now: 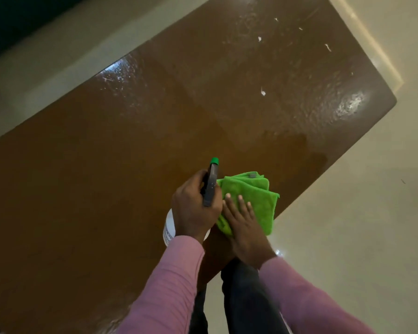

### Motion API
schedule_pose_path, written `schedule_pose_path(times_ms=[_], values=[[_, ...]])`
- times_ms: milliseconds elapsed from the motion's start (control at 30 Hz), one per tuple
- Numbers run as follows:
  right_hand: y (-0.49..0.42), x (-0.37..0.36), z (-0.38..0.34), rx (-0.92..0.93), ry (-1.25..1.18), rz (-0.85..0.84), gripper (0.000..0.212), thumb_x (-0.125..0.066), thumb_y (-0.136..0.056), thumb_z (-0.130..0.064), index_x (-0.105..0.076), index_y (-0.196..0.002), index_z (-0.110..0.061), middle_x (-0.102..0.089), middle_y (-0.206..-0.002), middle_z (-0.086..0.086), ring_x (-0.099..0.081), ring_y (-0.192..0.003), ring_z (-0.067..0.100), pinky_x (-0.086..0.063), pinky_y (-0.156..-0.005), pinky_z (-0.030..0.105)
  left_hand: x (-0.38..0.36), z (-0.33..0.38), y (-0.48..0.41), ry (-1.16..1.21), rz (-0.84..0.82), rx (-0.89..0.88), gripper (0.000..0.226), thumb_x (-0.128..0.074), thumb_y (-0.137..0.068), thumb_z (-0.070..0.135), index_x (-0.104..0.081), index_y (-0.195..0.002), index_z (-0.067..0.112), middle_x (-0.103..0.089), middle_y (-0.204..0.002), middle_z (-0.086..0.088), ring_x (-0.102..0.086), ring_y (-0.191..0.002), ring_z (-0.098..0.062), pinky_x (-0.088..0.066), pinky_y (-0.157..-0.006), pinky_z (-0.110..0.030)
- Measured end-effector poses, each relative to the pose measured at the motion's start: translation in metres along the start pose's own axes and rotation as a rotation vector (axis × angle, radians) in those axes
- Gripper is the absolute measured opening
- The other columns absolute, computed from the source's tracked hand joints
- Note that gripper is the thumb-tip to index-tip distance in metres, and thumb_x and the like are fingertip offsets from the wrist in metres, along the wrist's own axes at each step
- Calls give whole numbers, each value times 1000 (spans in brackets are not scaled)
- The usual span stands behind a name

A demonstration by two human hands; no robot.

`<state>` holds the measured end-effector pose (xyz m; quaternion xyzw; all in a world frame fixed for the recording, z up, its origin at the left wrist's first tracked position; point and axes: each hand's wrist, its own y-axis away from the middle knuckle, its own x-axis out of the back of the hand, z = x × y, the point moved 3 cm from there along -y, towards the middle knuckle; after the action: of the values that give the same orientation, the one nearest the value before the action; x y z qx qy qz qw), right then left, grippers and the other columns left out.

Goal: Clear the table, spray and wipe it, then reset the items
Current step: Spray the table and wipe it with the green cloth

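A brown glossy table (130,145) fills most of the view, wet with spray droplets across its far half. My left hand (194,208) grips a spray bottle (211,183) with a grey trigger head and green nozzle pointing away from me; its white body shows below my wrist. Right beside it, a folded green microfibre cloth (253,198) lies near the table's near right edge. My right hand (243,222) lies flat on the cloth with fingers spread, pressing it onto the surface.
Small white flecks (263,92) dot the far right part of the tabletop. Pale glossy floor (360,225) surrounds the table on the right and the far left. My dark trousers (246,297) stand against the near table edge.
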<state>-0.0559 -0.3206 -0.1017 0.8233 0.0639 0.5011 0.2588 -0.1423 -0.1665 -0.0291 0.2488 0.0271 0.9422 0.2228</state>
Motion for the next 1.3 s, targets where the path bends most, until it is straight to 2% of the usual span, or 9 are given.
schedule_pose_path(times_ms=[133, 233, 300, 433, 533, 800, 900, 1067, 1300], values=[[-50, 69, 72, -124, -14, 146, 69, -42, -94, -7, -6, -152, -16, 3, -159, 4, 5, -148, 30, 4, -120, 41, -1, -3, -2, 1, 24, 31, 20, -59, -87, 29, -69, -91, 12, -55, -62, 11, -53, -52, -11, -47, -48, -29], [-117, 128, 124, -349, -69, 226, 58, -41, -101, -20, -16, -151, -6, -4, -160, 13, 0, -147, 37, -2, -119, 45, -1, -3, -2, -10, 69, 47, 19, -60, -87, 30, -70, -91, 14, -51, -64, 25, -54, -54, -6, -38, -50, -7], [-132, 130, 118, -397, -39, 264, 61, -42, -100, -24, -16, -151, -4, -4, -160, 14, -1, -146, 40, -4, -118, 48, 0, -5, -2, 5, 96, 86, 18, -60, -87, 31, -69, -88, 16, -52, -63, 24, -56, -57, -6, -39, -49, -6], [-94, 62, 33, -132, 71, 171, 77, -50, -89, -20, -7, -153, -10, 4, -161, 8, 10, -146, 37, 2, -119, 49, 1, -5, -23, 47, 113, 174, 16, -59, -86, 26, -60, -72, 20, -54, -54, 4, -51, -48, -17, -42, -42, -24], [-79, 52, 23, 122, 95, 47, 80, -48, -88, -21, -1, -153, -20, 9, -159, -4, 15, -146, 24, 8, -118, 41, 6, 9, -61, -81, 139, 116, 17, -59, -85, 26, -53, -68, 25, -46, -49, 12, -51, -49, -6, -31, -43, -9], [-185, 166, 130, -227, 12, 224, 65, -45, -96, -23, -15, -153, -12, -4, -161, 7, 0, -148, 33, -1, -119, 45, 0, 14, -110, -151, 224, 127, 15, -60, -86, 30, -58, -73, 23, -46, -56, 25, -55, -57, 7, -36, -47, -2], [-166, 134, 76, -104, 26, 163, 79, -52, -84, -20, -14, -153, -10, -3, -161, 9, 4, -146, 37, 1, -118, 49, -3, 17, -108, -151, 223, 107, 16, -61, -86, 24, -55, -71, 25, -42, -53, 26, -53, -52, 7, -33, -45, -1], [-129, 87, 22, 278, 79, -49, 84, -51, -82, -21, -6, -153, -19, 5, -159, -4, 17, -144, 21, 9, -118, 41, 0, 16, -114, -184, 221, 93, 19, -58, -84, 28, -51, -67, 27, -39, -47, 21, -49, -48, 3, -29, -44, -5], [-225, 169, 104, -197, 56, 255, 63, -41, -97, -24, -15, -152, -10, -7, -161, 9, -4, -147, 34, -4, -120, 48, -1, 13, -113, -143, 212, 142, 21, -57, -88, 38, -60, -74, 23, -45, -56, 27, -55, -53, 1, -33, -45, -3]])
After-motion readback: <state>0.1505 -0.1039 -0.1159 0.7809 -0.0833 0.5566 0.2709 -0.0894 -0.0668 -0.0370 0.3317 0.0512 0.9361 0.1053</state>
